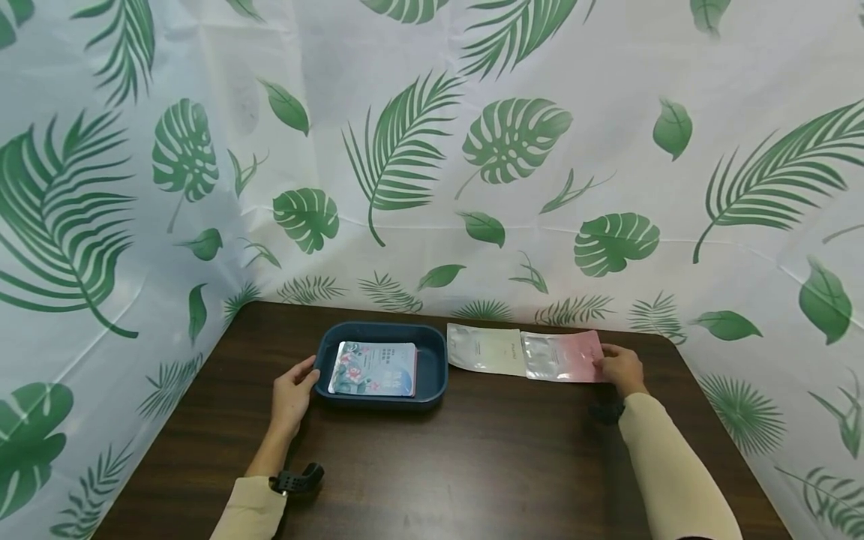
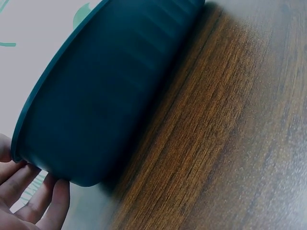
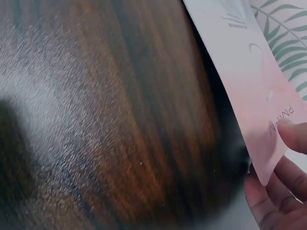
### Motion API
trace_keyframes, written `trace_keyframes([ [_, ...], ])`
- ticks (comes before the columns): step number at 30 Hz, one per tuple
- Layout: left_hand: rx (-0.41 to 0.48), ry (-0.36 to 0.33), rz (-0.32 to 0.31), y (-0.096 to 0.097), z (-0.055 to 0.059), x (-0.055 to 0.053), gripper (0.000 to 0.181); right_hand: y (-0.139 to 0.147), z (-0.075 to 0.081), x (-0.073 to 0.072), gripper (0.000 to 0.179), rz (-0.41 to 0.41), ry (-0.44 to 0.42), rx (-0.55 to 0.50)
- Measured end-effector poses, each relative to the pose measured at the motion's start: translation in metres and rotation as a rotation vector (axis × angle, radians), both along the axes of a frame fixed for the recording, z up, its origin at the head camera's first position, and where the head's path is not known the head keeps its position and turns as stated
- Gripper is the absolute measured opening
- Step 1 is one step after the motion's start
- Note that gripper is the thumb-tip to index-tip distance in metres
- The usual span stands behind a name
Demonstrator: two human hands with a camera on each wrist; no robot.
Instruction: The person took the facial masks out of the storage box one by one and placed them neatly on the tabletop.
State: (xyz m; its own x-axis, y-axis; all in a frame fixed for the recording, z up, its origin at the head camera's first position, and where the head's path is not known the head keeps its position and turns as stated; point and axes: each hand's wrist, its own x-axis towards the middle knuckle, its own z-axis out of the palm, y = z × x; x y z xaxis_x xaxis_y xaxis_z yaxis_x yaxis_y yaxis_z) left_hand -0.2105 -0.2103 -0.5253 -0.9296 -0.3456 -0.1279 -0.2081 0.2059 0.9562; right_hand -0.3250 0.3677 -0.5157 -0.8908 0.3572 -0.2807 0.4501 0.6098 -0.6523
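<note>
A dark blue plastic tray (image 1: pixel 432 391) stands at the back of the table, with a light blue floral sachet (image 1: pixel 375 369) on top of a pink-edged one inside it. My left hand (image 1: pixel 292 394) holds the tray's left end; in the left wrist view its thumb is at the rim and its fingers (image 2: pixel 56 203) touch the outer wall. At the right, my right hand (image 1: pixel 622 369) pinches the right end of a pink and silver sachet (image 1: pixel 563 356). The right wrist view shows the thumb on top of that sachet and the fingers (image 3: pixel 283 191) underneath.
A pale cream and silver sachet (image 1: pixel 486 349) lies between the tray and the pink sachet, its right edge meeting the pink one. Behind the brown wooden table (image 1: pixel 472 457) hangs a white leaf-print cloth (image 1: pixel 418 187). Black bands (image 1: pixel 297 480) are on both wrists.
</note>
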Motion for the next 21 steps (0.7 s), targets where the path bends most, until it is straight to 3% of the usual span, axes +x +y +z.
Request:
trace_keyframes([
  [5,0.007,-0.005,-0.005,0.000,0.001,0.000,0.040,0.004,-0.003,0.001,0.053,0.031,-0.013,-0.011],
  [13,0.005,0.009,0.000,0.000,0.000,0.002,0.040,0.008,0.000,0.006,0.052,0.090,-0.016,0.066],
  [21,0.008,0.010,0.003,0.001,0.001,0.002,0.039,0.008,0.008,0.009,0.056,0.061,0.015,0.048],
])
